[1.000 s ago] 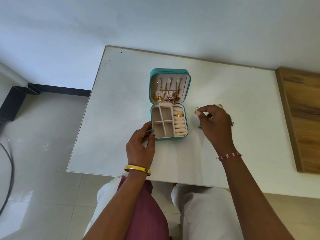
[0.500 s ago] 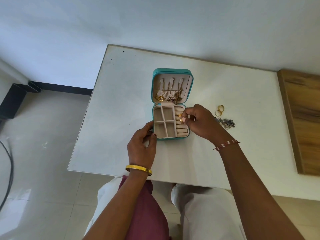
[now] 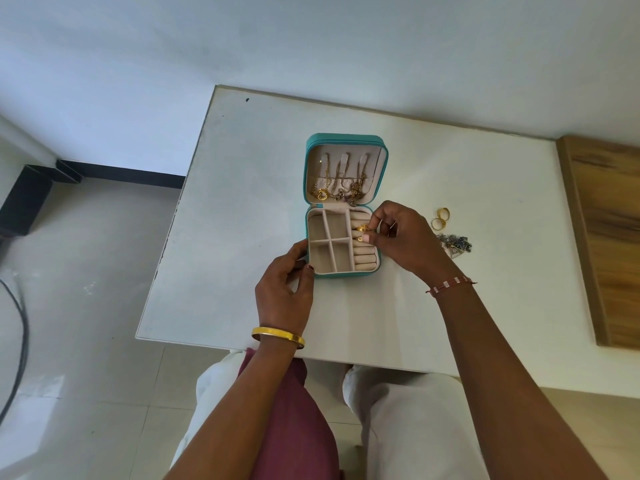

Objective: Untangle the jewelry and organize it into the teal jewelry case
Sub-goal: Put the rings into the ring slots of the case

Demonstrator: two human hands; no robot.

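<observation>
**Seating a ring in the rolls**

My right hand point(image 3: 398, 237) pinches a gold ring point(image 3: 363, 227) at the case point(image 3: 346, 138) ring rolls; my left hand point(image 3: 285, 289) grips its corner. Next, I judge: press it in, then fetch the rings point(image 3: 440, 218) on the counter point(image 3: 242, 202).

Both forearms reach up from 6 o'clock toward 12. The left hand point(image 3: 284, 289), a gold bangle point(image 3: 278, 336) at its wrist, curls thumb and fingers toward 1 o'clock. The right hand point(image 3: 403, 242), a beaded wristband point(image 3: 450, 285) behind it, points pinched fingertips point(image 3: 365, 238) toward 9 o'clock.
</observation>
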